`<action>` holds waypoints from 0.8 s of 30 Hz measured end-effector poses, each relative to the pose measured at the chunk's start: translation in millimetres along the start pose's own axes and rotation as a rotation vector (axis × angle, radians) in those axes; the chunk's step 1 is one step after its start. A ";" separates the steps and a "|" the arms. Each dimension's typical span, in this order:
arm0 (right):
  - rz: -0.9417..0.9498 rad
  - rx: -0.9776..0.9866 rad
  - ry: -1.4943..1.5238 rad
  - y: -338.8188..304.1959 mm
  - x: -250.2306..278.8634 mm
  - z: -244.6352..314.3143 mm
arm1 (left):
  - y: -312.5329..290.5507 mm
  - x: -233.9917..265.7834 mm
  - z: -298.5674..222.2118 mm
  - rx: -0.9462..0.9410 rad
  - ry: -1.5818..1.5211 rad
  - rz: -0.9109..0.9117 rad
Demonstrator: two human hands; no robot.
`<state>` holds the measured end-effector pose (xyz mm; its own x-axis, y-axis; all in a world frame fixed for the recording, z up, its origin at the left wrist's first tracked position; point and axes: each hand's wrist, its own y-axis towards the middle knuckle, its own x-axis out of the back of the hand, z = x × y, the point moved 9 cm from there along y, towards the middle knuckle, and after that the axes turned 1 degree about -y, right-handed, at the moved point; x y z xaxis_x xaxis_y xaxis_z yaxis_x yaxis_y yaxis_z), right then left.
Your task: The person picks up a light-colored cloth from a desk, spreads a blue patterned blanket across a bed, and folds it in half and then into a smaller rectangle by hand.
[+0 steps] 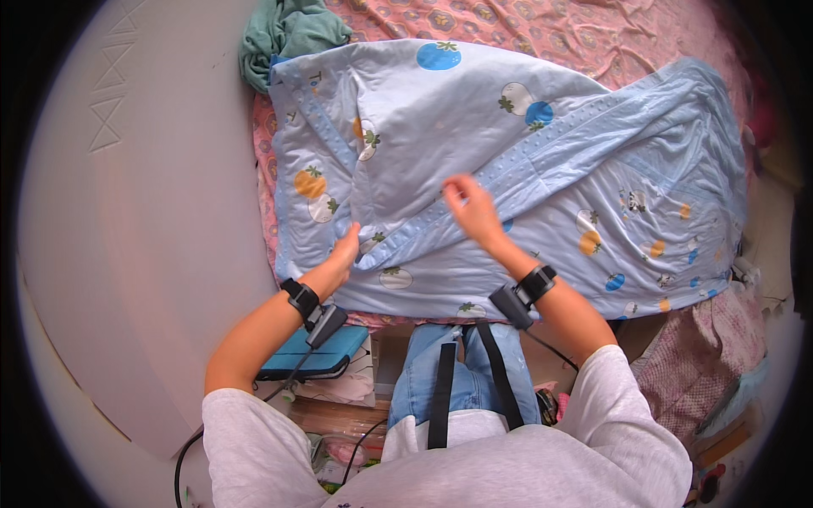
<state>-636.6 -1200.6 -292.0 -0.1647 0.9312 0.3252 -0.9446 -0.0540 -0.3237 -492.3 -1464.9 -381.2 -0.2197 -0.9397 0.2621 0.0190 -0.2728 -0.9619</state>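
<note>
A light-blue blanket (440, 110) printed with blue, orange and white fruit lies spread across the bed. A long folded-over edge with a dotted blue band (517, 165) slants over it, narrowing to a point at the lower left. Beside that point, my left hand (343, 254) rests edge-on against the blanket, its visible fingers stretched out. My right hand (472, 212) is above the dotted band, fingers loosely bent and apart, slightly blurred, with nothing seen in it. Both wrists wear black straps with small grey devices.
A pink patterned sheet (542, 34) covers the bed beneath. Bunched green cloth (292, 38) lies at the far left, beside a pale wall (127, 237). Near my left forearm is a blue case (313, 354). Pink-and-white textured fabric (694, 356) hangs at the right.
</note>
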 end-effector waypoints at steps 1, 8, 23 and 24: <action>-0.160 -0.098 -0.034 14.5 39.1 -26.3 | -2.7 -6.5 -1.4 0.037 -0.037 -0.037; -0.452 -0.702 -0.326 76.2 228.8 -219.2 | 41.0 -37.3 13.3 0.135 -0.590 -0.151; -0.684 -0.569 1.000 -15.9 248.4 -251.1 | 64.3 -47.7 45.3 -0.059 -1.092 0.215; -0.670 -0.639 1.115 -38.1 242.9 -246.0 | 74.5 -38.5 49.4 -0.230 -1.098 0.287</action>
<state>-570.7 -883.7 -419.2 0.8329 0.5235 -0.1794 -0.4193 0.3854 -0.8220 -434.2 -1459.3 -459.1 0.7316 -0.6649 -0.1503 -0.2719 -0.0825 -0.9588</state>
